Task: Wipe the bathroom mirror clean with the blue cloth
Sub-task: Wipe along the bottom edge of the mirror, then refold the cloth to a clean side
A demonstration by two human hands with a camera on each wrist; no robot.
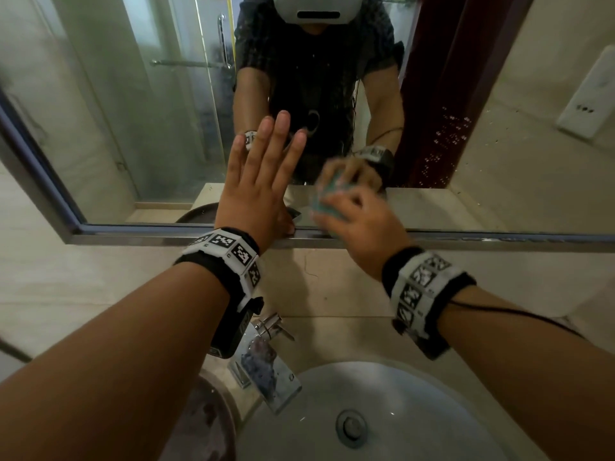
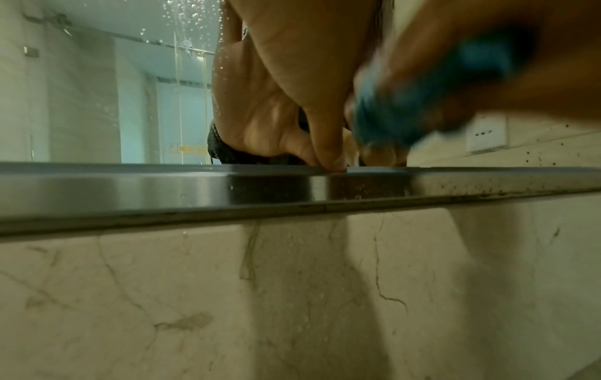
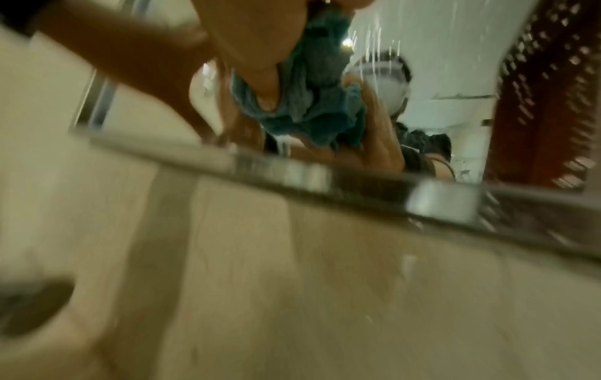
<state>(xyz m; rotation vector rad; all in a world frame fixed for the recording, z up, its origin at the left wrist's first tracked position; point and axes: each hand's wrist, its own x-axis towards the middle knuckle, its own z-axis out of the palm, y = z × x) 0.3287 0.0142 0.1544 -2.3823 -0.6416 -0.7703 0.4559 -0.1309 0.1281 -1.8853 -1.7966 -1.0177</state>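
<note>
Head view, left hand: the left hand (image 1: 256, 181) lies flat on the bathroom mirror (image 1: 159, 121) with fingers straight and holding nothing, its heel near the mirror's lower frame (image 1: 466, 241); it probably steadies the person as they lean over the washbasin (image 1: 432, 410).
Head view, right hand: the right hand (image 1: 359, 221) has its fingers curled round the bunched blue cloth (image 1: 327, 202) and presses it on the glass just above the lower edge, right of the left hand. Motion blur suggests a rubbing stroke.
Head view, glass: water droplets (image 1: 449, 141) speckle the mirror to the right, so that part looks unwiped. The faucet (image 1: 266, 357) stands on the bench below.
Left wrist view: the palm and thumb (image 2: 325, 144) meet the glass at the metal frame (image 2: 130, 190); the blue cloth (image 2: 390, 120) is a blur just beside them. More drops (image 2: 192, 18) sit higher up.
Right wrist view: heavily blurred; the cloth (image 3: 312, 102) is bunched in the palm against the glass, wadded probably for firm pressure.
</note>
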